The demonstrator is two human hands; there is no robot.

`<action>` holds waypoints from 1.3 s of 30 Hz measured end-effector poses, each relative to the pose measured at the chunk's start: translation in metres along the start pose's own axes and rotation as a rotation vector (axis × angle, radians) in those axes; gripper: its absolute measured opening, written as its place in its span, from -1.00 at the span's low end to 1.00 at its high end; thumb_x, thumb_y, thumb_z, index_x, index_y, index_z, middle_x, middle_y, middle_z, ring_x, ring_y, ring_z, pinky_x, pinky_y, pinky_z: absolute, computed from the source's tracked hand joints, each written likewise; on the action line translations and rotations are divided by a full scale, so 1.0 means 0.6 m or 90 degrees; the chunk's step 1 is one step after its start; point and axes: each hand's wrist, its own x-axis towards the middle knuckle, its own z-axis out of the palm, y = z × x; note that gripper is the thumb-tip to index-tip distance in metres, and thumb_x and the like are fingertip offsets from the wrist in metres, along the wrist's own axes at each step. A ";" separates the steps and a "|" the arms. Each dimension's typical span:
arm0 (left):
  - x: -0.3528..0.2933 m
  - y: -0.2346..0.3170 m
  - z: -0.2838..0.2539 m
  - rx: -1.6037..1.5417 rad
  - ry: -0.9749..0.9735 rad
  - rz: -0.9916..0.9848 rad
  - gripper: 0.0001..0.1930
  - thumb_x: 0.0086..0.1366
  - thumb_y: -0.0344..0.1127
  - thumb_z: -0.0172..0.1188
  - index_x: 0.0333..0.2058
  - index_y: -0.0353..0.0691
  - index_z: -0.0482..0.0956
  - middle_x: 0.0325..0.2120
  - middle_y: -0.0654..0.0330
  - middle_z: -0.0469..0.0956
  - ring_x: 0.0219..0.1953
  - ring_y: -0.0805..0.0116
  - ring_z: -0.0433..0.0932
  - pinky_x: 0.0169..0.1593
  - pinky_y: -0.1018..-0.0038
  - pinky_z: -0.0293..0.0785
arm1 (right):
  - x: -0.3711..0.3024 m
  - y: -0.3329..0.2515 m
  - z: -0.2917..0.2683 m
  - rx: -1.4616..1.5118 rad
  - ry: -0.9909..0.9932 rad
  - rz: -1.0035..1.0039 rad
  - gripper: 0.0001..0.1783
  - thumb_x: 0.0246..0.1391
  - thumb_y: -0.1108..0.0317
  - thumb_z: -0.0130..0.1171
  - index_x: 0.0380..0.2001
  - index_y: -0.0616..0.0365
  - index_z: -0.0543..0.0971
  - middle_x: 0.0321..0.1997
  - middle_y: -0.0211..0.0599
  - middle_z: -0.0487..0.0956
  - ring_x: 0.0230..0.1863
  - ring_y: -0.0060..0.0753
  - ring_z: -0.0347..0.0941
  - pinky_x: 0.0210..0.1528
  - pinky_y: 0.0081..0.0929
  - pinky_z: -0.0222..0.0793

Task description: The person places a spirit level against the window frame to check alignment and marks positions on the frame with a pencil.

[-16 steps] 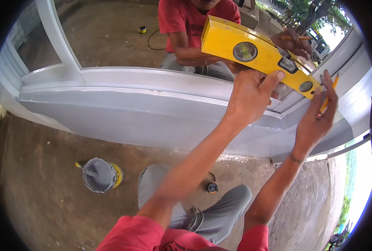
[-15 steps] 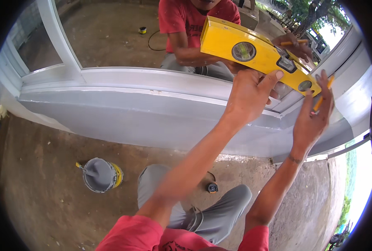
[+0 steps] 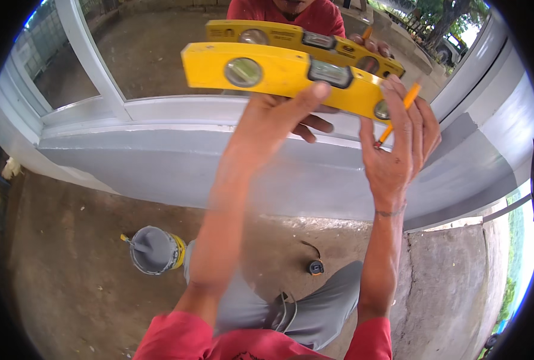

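Observation:
A yellow spirit level (image 3: 279,73) is held up in front of the window glass, tilted slightly down to the right. My left hand (image 3: 264,129) grips it from below near the middle, thumb on its front face and other fingers partly hidden underneath. At the level's right end is my right hand (image 3: 402,135), its fingers against that end and an orange pencil (image 3: 410,96) held between them. Behind the level, the window glass (image 3: 165,54) mirrors the level and a person in red.
A white window frame (image 3: 177,109) stands on a grey-painted ledge (image 3: 177,165). Down on the concrete floor are a paint bucket (image 3: 177,252) with a brush (image 3: 136,242) in it, left of my legs, and a tape measure (image 3: 315,267) near my knee.
The spirit level has moved left and come closer to horizontal, with my left hand still around it. My right hand has moved left with the pencil, staying at the level's right end.

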 end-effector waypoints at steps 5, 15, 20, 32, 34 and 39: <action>-0.026 0.002 -0.100 -0.016 0.084 0.050 -0.51 0.41 0.02 0.13 -0.02 -0.37 0.53 -0.28 0.00 0.69 -0.34 0.26 0.71 -0.43 0.56 0.55 | -0.007 -0.059 0.033 0.108 0.028 -0.002 -0.42 -0.23 0.48 0.44 -0.01 0.00 0.61 0.10 -0.45 0.62 0.16 -0.32 0.39 0.21 -0.30 0.15; -0.071 0.025 -0.206 -0.028 0.219 0.132 -0.51 0.39 0.03 0.16 -0.04 -0.36 0.53 -0.29 0.04 0.68 -0.35 0.30 0.67 -0.41 0.60 0.54 | -0.066 -0.055 0.034 0.236 0.047 0.127 -0.71 0.20 0.49 0.14 0.00 0.18 0.45 0.01 -0.10 0.61 0.10 -0.25 0.45 0.16 -0.30 0.31; -0.058 0.024 -0.192 -0.028 0.196 0.120 -0.52 0.37 0.02 0.19 -0.05 -0.36 0.55 -0.28 0.04 0.68 -0.36 0.30 0.67 -0.40 0.59 0.54 | -0.063 -0.048 0.017 0.367 0.035 0.180 -0.71 0.15 0.61 0.11 -0.04 0.22 0.48 -0.12 -0.13 0.65 -0.05 -0.14 0.49 0.05 -0.26 0.34; 0.009 -0.009 0.032 -0.043 0.064 0.085 -0.53 0.35 -0.05 0.24 -0.04 -0.40 0.54 -0.24 0.07 0.65 -0.31 0.28 0.69 -0.39 0.56 0.57 | -0.059 0.015 -0.047 0.202 0.067 0.236 -0.54 0.10 0.58 0.23 0.11 0.19 0.51 0.14 0.01 0.51 0.08 -0.02 0.47 0.05 -0.25 0.43; 0.015 -0.022 0.081 -0.051 0.038 0.070 -0.57 0.35 -0.11 0.25 -0.04 -0.39 0.54 -0.24 0.09 0.65 -0.31 0.30 0.69 -0.38 0.55 0.58 | -0.065 0.029 -0.061 0.176 0.054 0.264 -0.51 0.10 0.58 0.23 0.13 0.18 0.49 0.17 0.02 0.49 0.10 -0.01 0.46 0.06 -0.24 0.43; 0.033 -0.050 0.151 -0.063 0.019 0.050 -0.57 0.37 -0.10 0.22 -0.01 -0.38 0.51 -0.24 0.10 0.65 -0.30 0.34 0.68 -0.40 0.59 0.52 | -0.072 0.064 -0.072 0.120 0.043 0.325 -0.48 0.12 0.61 0.19 0.17 0.11 0.47 0.31 -0.06 0.42 0.23 -0.11 0.43 0.00 -0.39 0.51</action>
